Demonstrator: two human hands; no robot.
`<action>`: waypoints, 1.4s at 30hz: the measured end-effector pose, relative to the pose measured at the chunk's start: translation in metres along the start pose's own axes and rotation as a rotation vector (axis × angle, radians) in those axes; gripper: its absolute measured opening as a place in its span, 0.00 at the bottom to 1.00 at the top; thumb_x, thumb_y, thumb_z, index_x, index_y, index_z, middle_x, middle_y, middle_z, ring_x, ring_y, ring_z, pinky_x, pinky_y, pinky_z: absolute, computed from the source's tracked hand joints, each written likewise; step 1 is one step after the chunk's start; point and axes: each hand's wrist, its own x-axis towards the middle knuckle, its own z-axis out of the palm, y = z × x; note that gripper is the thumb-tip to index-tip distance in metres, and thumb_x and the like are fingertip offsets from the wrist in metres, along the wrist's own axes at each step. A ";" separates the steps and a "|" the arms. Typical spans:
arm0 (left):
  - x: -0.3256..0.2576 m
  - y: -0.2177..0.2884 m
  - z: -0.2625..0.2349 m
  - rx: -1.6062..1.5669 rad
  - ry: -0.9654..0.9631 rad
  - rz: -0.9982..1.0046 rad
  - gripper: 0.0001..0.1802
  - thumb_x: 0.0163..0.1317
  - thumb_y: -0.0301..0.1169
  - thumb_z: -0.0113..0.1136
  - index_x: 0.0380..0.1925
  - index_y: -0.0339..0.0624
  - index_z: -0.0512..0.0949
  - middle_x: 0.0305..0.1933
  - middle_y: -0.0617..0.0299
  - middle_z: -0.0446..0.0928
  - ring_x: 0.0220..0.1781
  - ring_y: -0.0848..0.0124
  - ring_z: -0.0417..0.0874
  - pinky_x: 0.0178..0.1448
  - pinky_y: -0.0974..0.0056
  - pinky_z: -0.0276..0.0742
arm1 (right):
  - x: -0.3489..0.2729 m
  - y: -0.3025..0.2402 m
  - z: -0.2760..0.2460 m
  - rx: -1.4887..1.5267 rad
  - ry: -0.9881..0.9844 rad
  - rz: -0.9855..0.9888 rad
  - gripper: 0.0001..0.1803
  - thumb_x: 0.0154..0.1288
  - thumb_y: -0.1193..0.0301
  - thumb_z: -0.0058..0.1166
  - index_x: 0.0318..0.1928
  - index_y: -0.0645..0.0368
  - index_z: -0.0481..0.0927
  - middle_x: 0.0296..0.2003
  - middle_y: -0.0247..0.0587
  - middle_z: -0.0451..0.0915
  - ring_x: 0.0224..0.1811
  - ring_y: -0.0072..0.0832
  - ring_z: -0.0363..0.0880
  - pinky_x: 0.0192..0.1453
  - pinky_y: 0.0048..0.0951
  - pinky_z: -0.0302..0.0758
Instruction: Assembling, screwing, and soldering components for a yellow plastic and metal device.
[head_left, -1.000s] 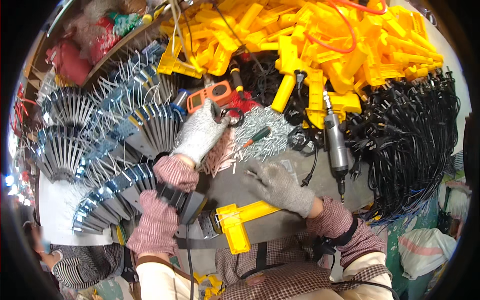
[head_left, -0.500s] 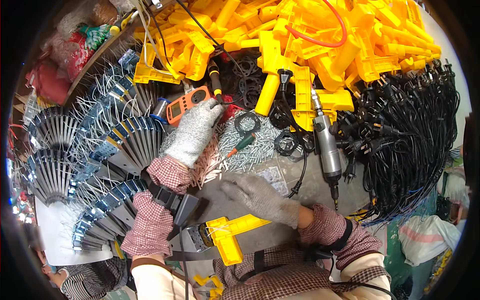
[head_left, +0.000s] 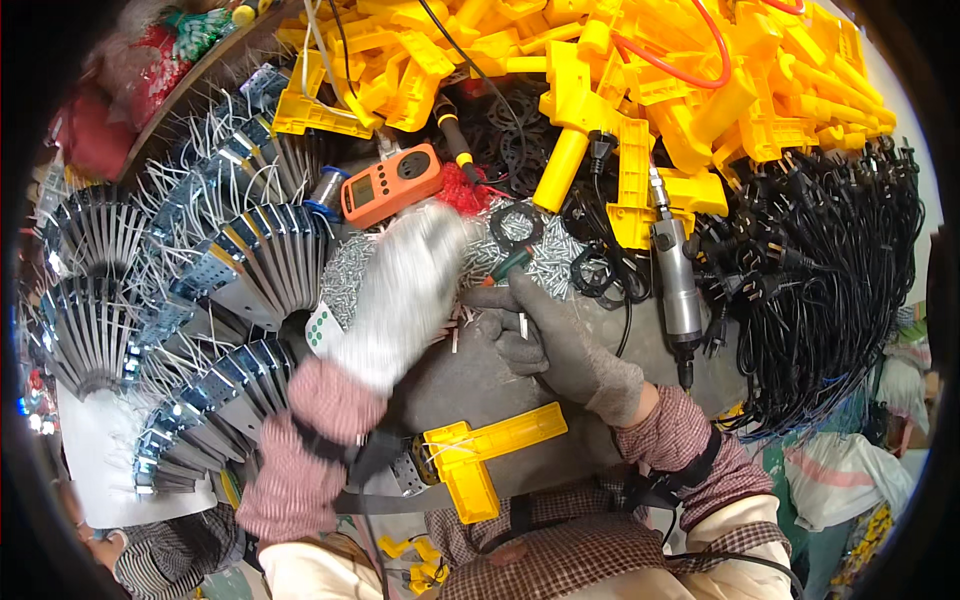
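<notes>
My left hand (head_left: 412,285), in a pale glove, is smeared by motion over the pile of small silver screws (head_left: 350,270), below an orange meter (head_left: 392,185) with a screen and socket. Its fingers cannot be made out. My right hand (head_left: 565,350), in a grey glove, reaches in from the right. Its index finger points at the green handle of a screwdriver (head_left: 511,264) lying on the screws, while its lower fingers are curled. A small white piece (head_left: 523,325) shows between those fingers. Closer to me lies a yellow plastic housing (head_left: 470,470) beside a perforated metal plate (head_left: 407,472).
Yellow plastic housings (head_left: 700,100) are heaped at the back. Black cords with plugs (head_left: 810,300) fill the right side, beside a silver power screwdriver (head_left: 677,290). Fanned metal parts with white wires (head_left: 270,265) cover the left. A solder spool (head_left: 326,190) stands by the meter.
My left hand has drawn back from beside the meter toward me. My right hand has moved forward to the screwdriver, its index finger now stretched and lower fingers curled. The view has shifted slightly.
</notes>
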 end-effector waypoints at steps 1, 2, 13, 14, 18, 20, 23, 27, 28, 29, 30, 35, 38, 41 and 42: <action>-0.013 0.025 -0.009 0.026 -0.116 0.092 0.17 0.54 0.20 0.63 0.46 0.41 0.81 0.48 0.52 0.79 0.49 0.55 0.84 0.49 0.54 0.81 | -0.004 -0.004 -0.005 -0.133 0.046 -0.085 0.19 0.75 0.69 0.48 0.63 0.58 0.76 0.44 0.35 0.77 0.37 0.24 0.74 0.39 0.26 0.74; -0.031 0.041 -0.016 0.037 -0.097 0.247 0.16 0.53 0.23 0.64 0.44 0.40 0.82 0.46 0.53 0.79 0.47 0.55 0.84 0.46 0.54 0.82 | -0.005 -0.001 -0.004 -0.606 0.085 -0.363 0.19 0.72 0.72 0.50 0.62 0.58 0.77 0.43 0.37 0.77 0.37 0.26 0.75 0.38 0.28 0.75; -0.119 0.060 -0.033 0.095 0.081 0.374 0.17 0.47 0.30 0.73 0.41 0.45 0.86 0.45 0.57 0.80 0.50 0.59 0.83 0.51 0.57 0.85 | -0.015 -0.007 0.040 -0.256 0.099 0.090 0.15 0.69 0.62 0.64 0.48 0.60 0.82 0.38 0.37 0.83 0.38 0.23 0.80 0.45 0.27 0.77; -0.121 0.062 -0.028 0.039 0.147 0.302 0.19 0.50 0.29 0.75 0.44 0.43 0.85 0.47 0.57 0.79 0.53 0.61 0.83 0.54 0.57 0.85 | -0.013 -0.006 0.040 -0.386 0.104 0.002 0.13 0.70 0.64 0.62 0.48 0.60 0.83 0.38 0.37 0.83 0.40 0.22 0.80 0.46 0.26 0.78; -0.098 0.068 -0.035 -1.248 -0.107 -0.937 0.18 0.63 0.27 0.72 0.51 0.35 0.80 0.44 0.62 0.82 0.48 0.75 0.84 0.54 0.68 0.82 | -0.014 -0.012 0.050 -0.776 0.017 -0.204 0.11 0.75 0.70 0.55 0.51 0.60 0.84 0.38 0.35 0.82 0.42 0.18 0.80 0.48 0.24 0.78; -0.105 0.067 -0.026 -1.291 -0.119 -0.992 0.12 0.69 0.28 0.66 0.48 0.32 0.79 0.40 0.60 0.85 0.44 0.77 0.85 0.50 0.72 0.82 | -0.018 -0.012 0.050 -0.501 0.105 -0.176 0.12 0.74 0.72 0.55 0.54 0.60 0.82 0.38 0.34 0.82 0.40 0.16 0.79 0.45 0.22 0.77; -0.106 0.069 -0.021 -1.324 -0.051 -0.971 0.10 0.68 0.28 0.67 0.44 0.33 0.81 0.38 0.61 0.84 0.39 0.78 0.85 0.45 0.70 0.82 | -0.017 -0.016 0.050 -0.420 0.185 -0.210 0.15 0.74 0.75 0.55 0.58 0.61 0.78 0.36 0.30 0.81 0.35 0.14 0.78 0.38 0.17 0.76; -0.112 0.070 -0.023 -1.257 -0.134 -0.976 0.10 0.68 0.28 0.68 0.44 0.34 0.82 0.38 0.61 0.84 0.39 0.78 0.85 0.45 0.69 0.83 | -0.021 -0.011 0.052 -0.577 0.107 -0.081 0.11 0.70 0.74 0.61 0.51 0.59 0.81 0.37 0.34 0.84 0.36 0.18 0.81 0.40 0.24 0.79; -0.112 0.073 -0.022 -1.302 -0.067 -0.954 0.10 0.68 0.28 0.68 0.44 0.33 0.82 0.39 0.61 0.85 0.40 0.77 0.85 0.46 0.69 0.83 | -0.020 -0.008 0.048 -0.723 0.123 -0.173 0.10 0.69 0.74 0.62 0.49 0.59 0.82 0.37 0.35 0.84 0.36 0.18 0.81 0.40 0.25 0.79; -0.111 0.078 -0.021 -1.345 0.001 -0.930 0.10 0.68 0.28 0.67 0.45 0.33 0.82 0.39 0.61 0.85 0.41 0.77 0.85 0.47 0.69 0.83 | -0.019 -0.007 0.046 -0.870 0.137 -0.266 0.09 0.68 0.74 0.63 0.47 0.59 0.83 0.37 0.36 0.85 0.36 0.19 0.81 0.41 0.26 0.79; -0.112 0.080 -0.020 -1.387 0.070 -0.908 0.10 0.68 0.28 0.67 0.45 0.33 0.82 0.39 0.60 0.85 0.42 0.77 0.85 0.48 0.70 0.82 | -0.018 -0.011 0.050 -0.946 0.142 -0.319 0.05 0.67 0.74 0.63 0.43 0.60 0.84 0.36 0.40 0.84 0.35 0.26 0.83 0.40 0.29 0.79; -0.111 0.071 -0.025 -1.171 0.044 -0.867 0.09 0.69 0.26 0.65 0.45 0.32 0.82 0.42 0.59 0.84 0.45 0.76 0.86 0.52 0.71 0.82 | -0.014 -0.009 0.050 -1.216 0.053 -0.542 0.11 0.63 0.76 0.64 0.46 0.57 0.83 0.36 0.44 0.82 0.35 0.37 0.83 0.37 0.33 0.78; -0.121 0.069 -0.025 -0.935 0.147 -0.775 0.07 0.68 0.24 0.66 0.44 0.32 0.82 0.42 0.60 0.84 0.43 0.78 0.84 0.50 0.72 0.81 | -0.020 -0.004 0.052 -1.263 0.012 -0.552 0.15 0.59 0.74 0.68 0.47 0.57 0.81 0.35 0.43 0.81 0.35 0.38 0.83 0.36 0.36 0.79; -0.131 0.080 -0.044 -0.931 0.269 -0.877 0.04 0.67 0.19 0.62 0.40 0.32 0.82 0.39 0.61 0.83 0.41 0.77 0.82 0.50 0.71 0.80 | -0.029 -0.007 0.061 -1.359 -0.178 -0.380 0.19 0.56 0.66 0.70 0.47 0.57 0.81 0.37 0.41 0.76 0.35 0.38 0.81 0.36 0.39 0.81; -0.145 0.090 -0.038 -0.980 0.426 -0.782 0.05 0.64 0.17 0.60 0.39 0.34 0.81 0.36 0.60 0.81 0.39 0.74 0.82 0.50 0.67 0.79 | -0.032 -0.006 0.069 -1.445 -0.270 -0.342 0.20 0.56 0.64 0.70 0.47 0.56 0.81 0.38 0.41 0.75 0.35 0.38 0.81 0.37 0.39 0.82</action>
